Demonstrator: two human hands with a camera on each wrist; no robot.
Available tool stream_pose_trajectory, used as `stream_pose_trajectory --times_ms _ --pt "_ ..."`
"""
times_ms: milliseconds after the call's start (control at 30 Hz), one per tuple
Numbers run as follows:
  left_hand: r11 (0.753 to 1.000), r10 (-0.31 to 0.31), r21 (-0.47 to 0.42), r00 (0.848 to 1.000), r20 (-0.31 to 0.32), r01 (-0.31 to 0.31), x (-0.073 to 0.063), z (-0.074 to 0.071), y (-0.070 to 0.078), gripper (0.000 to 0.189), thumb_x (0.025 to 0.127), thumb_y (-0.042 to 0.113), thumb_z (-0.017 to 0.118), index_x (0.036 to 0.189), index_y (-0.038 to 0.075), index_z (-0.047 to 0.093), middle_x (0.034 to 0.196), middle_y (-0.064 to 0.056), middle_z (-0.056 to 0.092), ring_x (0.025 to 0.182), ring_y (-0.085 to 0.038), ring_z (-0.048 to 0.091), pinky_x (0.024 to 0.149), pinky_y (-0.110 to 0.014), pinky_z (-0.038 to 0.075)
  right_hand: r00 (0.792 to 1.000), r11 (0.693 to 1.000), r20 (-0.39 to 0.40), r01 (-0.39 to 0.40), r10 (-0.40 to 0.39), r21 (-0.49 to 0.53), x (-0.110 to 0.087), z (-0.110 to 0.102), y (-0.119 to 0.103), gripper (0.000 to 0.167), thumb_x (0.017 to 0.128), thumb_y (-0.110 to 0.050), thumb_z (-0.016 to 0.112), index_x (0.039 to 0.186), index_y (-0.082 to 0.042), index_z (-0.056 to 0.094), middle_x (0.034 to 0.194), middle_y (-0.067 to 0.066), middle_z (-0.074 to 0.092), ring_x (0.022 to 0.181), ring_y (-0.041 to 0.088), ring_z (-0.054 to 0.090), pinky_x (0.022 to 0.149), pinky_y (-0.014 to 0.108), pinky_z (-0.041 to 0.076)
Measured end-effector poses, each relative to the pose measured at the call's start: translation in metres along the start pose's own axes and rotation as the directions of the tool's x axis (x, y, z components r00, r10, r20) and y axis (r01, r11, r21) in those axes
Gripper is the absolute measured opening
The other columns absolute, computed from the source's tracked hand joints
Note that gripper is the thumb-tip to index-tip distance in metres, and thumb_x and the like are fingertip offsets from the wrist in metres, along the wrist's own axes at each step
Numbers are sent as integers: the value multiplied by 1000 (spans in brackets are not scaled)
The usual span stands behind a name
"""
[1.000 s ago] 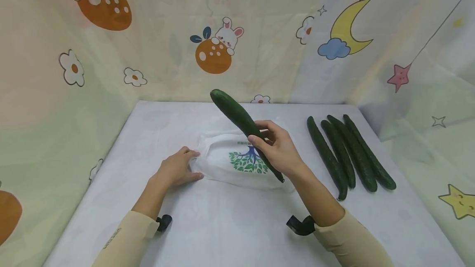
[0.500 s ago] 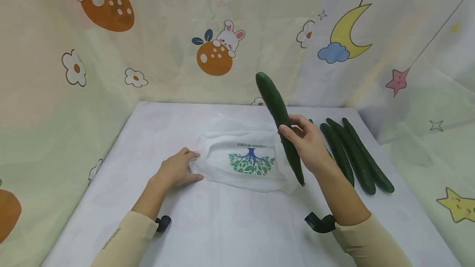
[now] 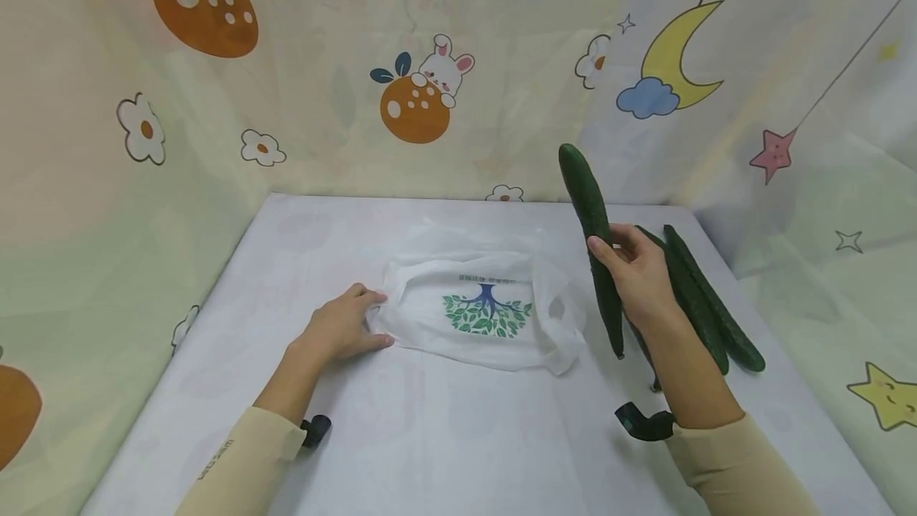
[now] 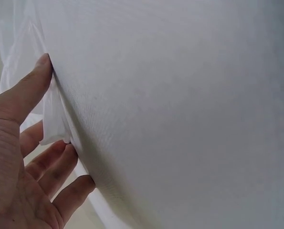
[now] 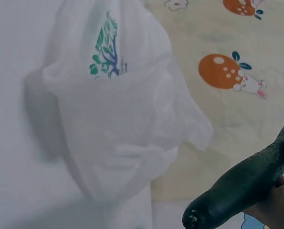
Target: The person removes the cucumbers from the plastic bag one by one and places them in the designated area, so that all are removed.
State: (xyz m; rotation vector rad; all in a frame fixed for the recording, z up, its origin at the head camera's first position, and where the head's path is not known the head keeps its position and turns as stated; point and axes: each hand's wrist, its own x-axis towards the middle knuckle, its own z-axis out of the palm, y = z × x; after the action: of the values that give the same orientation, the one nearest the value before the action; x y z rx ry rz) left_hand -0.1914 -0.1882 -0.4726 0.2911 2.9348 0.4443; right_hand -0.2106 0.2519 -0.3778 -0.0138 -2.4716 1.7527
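Observation:
My right hand [image 3: 636, 273] grips a long dark green cucumber [image 3: 589, 201], held raised and tilted, its thick end up, beside the other cucumbers. In the right wrist view the cucumber [image 5: 242, 186] shows at lower right with fingers round it. A white plastic bag [image 3: 423, 301], printed with a green and blue tree, lies flat in the middle of the table. At its left end rests my left hand [image 3: 344, 321], thumb and fingers spread apart. The left wrist view shows the left hand's fingertips [image 4: 87, 181] touching the table surface beside the bag's thin plastic [image 4: 53, 117].
Several more cucumbers [image 3: 716, 301] lie side by side on the right of the white-covered table [image 3: 458, 436], partly hidden by my right hand and forearm. A cloth backdrop [image 3: 516, 102] with cartoon prints rises behind the table and along both sides.
My right hand has carried the cucumber rightward, away from over the bag, and turned it more upright. The bag's right end now shows fully. My left hand has stayed in place.

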Motion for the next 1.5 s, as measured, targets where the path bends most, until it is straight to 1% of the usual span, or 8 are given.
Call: stream_pose_trajectory --times_ms 167,400,600,800,967,1133,1300,1500 --pt "1000 -3 -3 1000 2 3 0 0 1 80 80 53 84 146 17 57 139 -11 55 113 -36 64 90 -60 53 997 998 -45 -67 67 10 7 -9 23 65 96 -44 70 146 -7 50 122 -6 54 105 5 58 77 15 52" --pt "1000 -12 -1 1000 2 12 -1 -1 1 80 80 52 84 146 17 57 139 -11 54 114 -36 64 91 -61 53 987 989 -80 -144 141 -32 13 -18 45 76 95 -48 71 152 -5 44 125 -2 54 104 9 55 80 16 49" --pt "1000 -8 1 1000 0 8 0 -1 1 80 79 52 84 146 17 57 138 -10 55 111 -35 64 89 -60 53 980 977 -78 -193 186 -95 17 -18 60 80 95 -52 68 155 -7 41 147 14 47 116 19 50 91 28 44" --pt "1000 -3 -4 1000 -2 3 -1 0 1 80 80 53 84 146 17 57 137 -10 55 109 -34 64 87 -59 54 980 968 -65 -197 189 -155 20 -15 70 73 100 -40 66 157 -7 37 156 20 40 116 26 50 90 33 46" --pt "1000 -6 -4 1000 0 6 -1 -1 0 80 80 53 83 146 18 56 139 -9 54 110 -35 64 88 -60 53 980 968 -41 -198 194 -153 23 -12 79 71 103 -30 63 159 -2 30 161 25 31 132 38 46 105 49 45" --pt "1000 -4 -3 1000 0 4 0 0 -1 81 80 55 83 147 19 56 140 -9 54 112 -35 64 87 -60 54 975 961 34 -209 218 -181 24 -10 84 69 106 -25 58 159 3 24 160 30 27 143 47 37 114 57 38" --pt "1000 3 0 1000 2 -3 1 0 -2 80 80 55 83 147 18 56 140 -9 54 112 -34 64 87 -58 54 972 937 46 -210 231 -278 23 -8 87 68 107 -27 55 159 2 23 158 32 29 144 52 35 112 61 40" --pt "1000 -3 -5 1000 -1 3 1 1 -2 80 80 54 83 146 18 57 137 -8 55 110 -33 64 87 -57 54 982 891 10 -167 188 -422 26 -2 92 61 106 -23 55 155 4 30 150 34 40 137 54 41 106 64 43"
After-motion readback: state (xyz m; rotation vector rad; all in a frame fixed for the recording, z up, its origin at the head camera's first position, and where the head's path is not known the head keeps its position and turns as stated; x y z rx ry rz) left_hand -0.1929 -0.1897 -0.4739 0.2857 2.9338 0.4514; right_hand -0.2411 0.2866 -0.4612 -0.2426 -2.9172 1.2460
